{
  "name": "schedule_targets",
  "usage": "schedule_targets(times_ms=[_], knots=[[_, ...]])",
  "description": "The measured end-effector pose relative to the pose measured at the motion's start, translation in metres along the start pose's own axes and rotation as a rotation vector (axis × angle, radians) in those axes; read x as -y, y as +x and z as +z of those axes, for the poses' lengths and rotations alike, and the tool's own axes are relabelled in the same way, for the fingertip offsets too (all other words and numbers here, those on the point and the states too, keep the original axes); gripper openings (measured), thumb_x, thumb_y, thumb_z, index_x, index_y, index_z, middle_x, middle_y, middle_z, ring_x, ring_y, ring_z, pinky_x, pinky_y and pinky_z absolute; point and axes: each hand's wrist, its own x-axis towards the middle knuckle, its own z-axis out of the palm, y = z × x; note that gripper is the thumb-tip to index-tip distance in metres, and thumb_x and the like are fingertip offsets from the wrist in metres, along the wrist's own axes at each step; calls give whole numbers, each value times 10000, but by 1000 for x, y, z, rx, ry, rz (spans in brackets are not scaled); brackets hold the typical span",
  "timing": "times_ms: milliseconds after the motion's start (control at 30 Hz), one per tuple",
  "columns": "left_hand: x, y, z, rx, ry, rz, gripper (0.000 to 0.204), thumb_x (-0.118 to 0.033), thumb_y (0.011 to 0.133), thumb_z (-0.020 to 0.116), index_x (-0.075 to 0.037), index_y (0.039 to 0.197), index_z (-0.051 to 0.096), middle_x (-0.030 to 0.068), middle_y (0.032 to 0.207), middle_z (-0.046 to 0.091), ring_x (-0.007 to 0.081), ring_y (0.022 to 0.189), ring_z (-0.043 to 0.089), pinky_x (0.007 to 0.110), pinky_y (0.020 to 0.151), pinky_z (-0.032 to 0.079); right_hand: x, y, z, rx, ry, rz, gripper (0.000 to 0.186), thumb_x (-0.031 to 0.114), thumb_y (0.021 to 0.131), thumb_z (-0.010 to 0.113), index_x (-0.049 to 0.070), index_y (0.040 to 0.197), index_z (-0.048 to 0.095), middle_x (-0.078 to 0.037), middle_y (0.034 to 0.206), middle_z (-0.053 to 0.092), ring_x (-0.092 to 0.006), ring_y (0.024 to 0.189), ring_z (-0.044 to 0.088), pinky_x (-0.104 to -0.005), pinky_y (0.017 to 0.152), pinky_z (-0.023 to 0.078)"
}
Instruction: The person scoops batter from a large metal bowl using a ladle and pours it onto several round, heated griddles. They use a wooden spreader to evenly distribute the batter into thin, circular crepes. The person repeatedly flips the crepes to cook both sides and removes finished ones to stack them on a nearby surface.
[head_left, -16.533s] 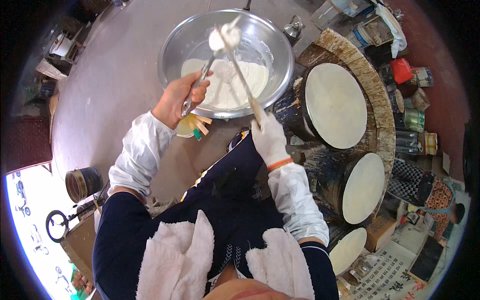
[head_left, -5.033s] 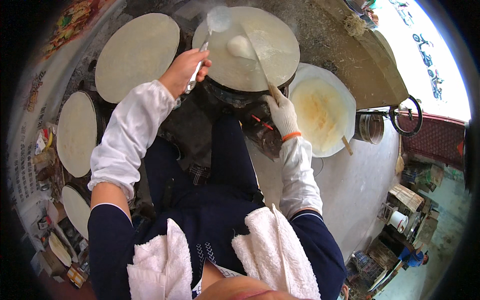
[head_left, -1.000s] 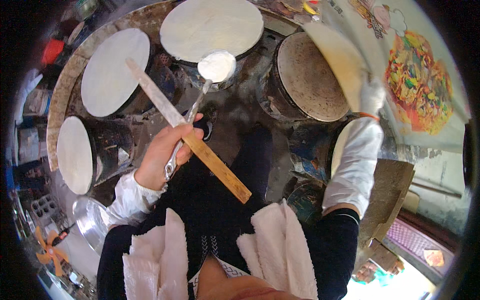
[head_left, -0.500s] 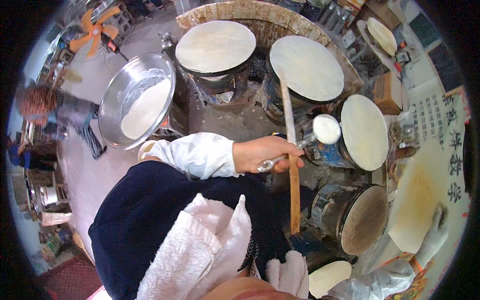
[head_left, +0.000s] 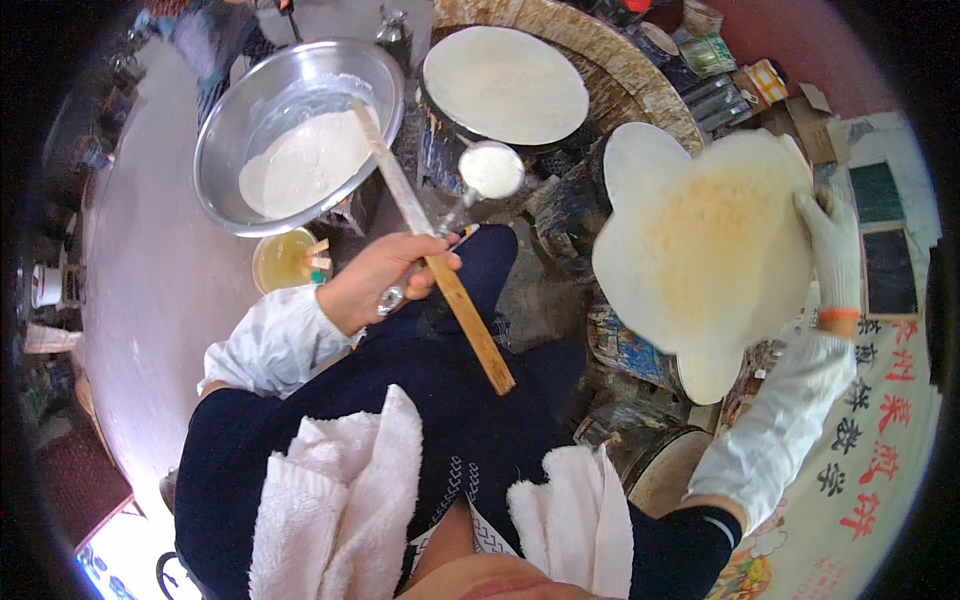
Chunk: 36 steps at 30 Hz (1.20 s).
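Note:
My left hand (head_left: 385, 275), bare, is closed around two handles at once. One belongs to a metal ladle (head_left: 492, 170) filled with white batter; the other is a long flat wooden stick (head_left: 466, 320), pale toward its far end. That far end overlaps the rim of a big steel bowl (head_left: 225, 120) holding more white batter (head_left: 310, 165). To the right, my right hand (head_left: 832, 240) wears a white glove and grips the right edge of a large thin pancake (head_left: 715, 230), browned in the middle. Its fingertips are partly hidden. The pancake covers part of the griddles behind it.
A round griddle with a pale sheet (head_left: 505, 85) stands at the top middle. Near my right forearm is a bare griddle (head_left: 672, 475). A tub of yellowish liquid (head_left: 283, 262) sits below the bowl. At the upper left, another person (head_left: 205, 40) is partly visible.
My left hand has moved left toward the bowl with the ladle and stick. My right hand has brought the pancake up from the lower right to above the griddles. The view has shifted.

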Motion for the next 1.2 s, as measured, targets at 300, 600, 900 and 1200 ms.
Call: schedule_targets(times_ms=[300,600,900,1200], knots=[[-40,-21,-57,-222,-109,207,376,-128,993,506,61,1317,485,77,909,649,35,461,430,155,394,368,115,177,120,-356,-73,-386,456,378,940,589,32,1229,655,-190,1141,701,-307,1072,672,-363,938,497],[-77,1,-64,-294,-217,267,381,-118,988,502,51,1327,465,132,928,654,67,467,434,194,395,378,204,304,157,-443,38,-258,379,370,858,619,24,965,731,-253,969,692,-418,976,658,-474,841,500],[-97,28,-69,-284,-174,257,423,-153,977,533,49,1342,461,125,926,659,64,456,431,198,384,370,205,381,201,-435,-110,-409,287,271,830,589,29,915,716,-256,957,687,-432,964,648,-489,842,500],[-105,41,-71,-221,-228,248,395,-129,985,508,76,1319,467,129,920,616,73,439,444,196,383,411,178,430,225,-362,-294,-360,382,406,903,547,94,1071,690,-195,1088,681,-413,1055,629,-489,915,491]])
